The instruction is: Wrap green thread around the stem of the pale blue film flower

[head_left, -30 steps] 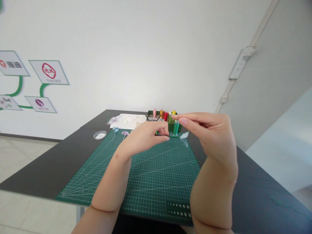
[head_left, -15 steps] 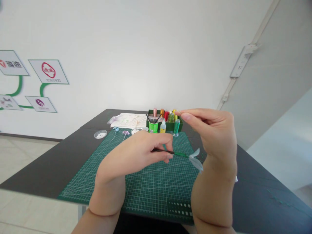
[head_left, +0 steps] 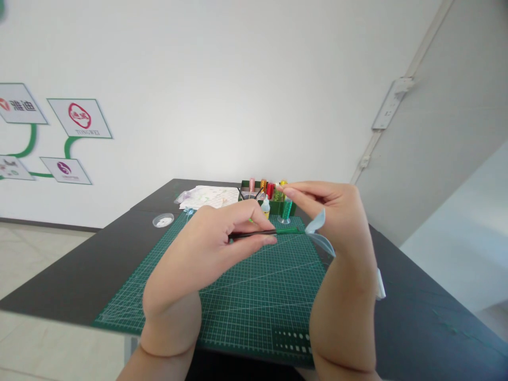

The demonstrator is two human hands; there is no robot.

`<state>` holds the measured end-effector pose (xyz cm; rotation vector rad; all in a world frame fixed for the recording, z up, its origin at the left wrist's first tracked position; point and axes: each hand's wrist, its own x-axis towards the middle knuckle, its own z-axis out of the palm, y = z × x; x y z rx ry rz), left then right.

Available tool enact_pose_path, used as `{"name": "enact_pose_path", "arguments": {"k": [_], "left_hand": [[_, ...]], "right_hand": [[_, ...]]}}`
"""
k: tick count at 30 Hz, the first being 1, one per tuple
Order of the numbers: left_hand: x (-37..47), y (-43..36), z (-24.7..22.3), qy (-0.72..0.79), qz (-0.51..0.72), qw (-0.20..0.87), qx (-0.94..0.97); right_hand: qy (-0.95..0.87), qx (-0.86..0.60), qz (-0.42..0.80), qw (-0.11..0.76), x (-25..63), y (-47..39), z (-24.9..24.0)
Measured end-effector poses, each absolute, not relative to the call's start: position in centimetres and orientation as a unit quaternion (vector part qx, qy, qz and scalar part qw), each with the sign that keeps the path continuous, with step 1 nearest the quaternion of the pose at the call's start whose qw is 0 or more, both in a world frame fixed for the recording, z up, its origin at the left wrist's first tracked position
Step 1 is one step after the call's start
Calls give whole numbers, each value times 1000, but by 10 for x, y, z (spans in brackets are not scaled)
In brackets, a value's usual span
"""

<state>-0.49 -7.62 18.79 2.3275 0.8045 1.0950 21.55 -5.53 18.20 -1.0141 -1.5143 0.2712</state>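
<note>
Pinching a dark rod (head_left: 256, 233) above the cutting mat (head_left: 254, 291), the left hand (head_left: 208, 233) leaves its green-wrapped end (head_left: 289, 230) and pale blue petals (head_left: 316, 222) free, probably to avoid crushing them. The right hand (head_left: 341, 209), apart and higher over the mat's far right, has its fingertips closed; any thread there, I cannot tell. Spools (head_left: 270, 190) stand beyond the mat, seemingly within reach.

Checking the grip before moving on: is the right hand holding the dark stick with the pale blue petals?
No, the left hand grips the dark stick.
</note>
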Motion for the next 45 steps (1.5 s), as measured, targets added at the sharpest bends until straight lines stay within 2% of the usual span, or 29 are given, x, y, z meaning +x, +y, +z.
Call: {"name": "enact_pose_path", "arguments": {"k": [9, 14, 21, 26, 30, 36, 40, 45], "left_hand": [[3, -75, 186, 303, 487, 259, 777], [4, -71, 184, 300, 528, 276, 745], [8, -64, 187, 286, 548, 311, 722], [11, -54, 186, 290, 548, 317, 718], [12, -45, 183, 286, 552, 319, 716], [13, -41, 183, 276, 567, 320, 707], [15, -42, 183, 277, 571, 297, 713], [24, -41, 182, 276, 594, 244, 715]], "right_hand": [[-723, -443, 175, 501, 226, -55, 181], [-705, -441, 146, 536, 228, -54, 181], [-648, -367, 231, 626, 219, -42, 181], [-620, -393, 172, 657, 217, -33, 177], [-635, -372, 170, 656, 215, -35, 176], [-686, -276, 332, 585, 199, -44, 181], [-689, -255, 373, 567, 181, -47, 179], [-607, -327, 285, 666, 164, -46, 173]]}}
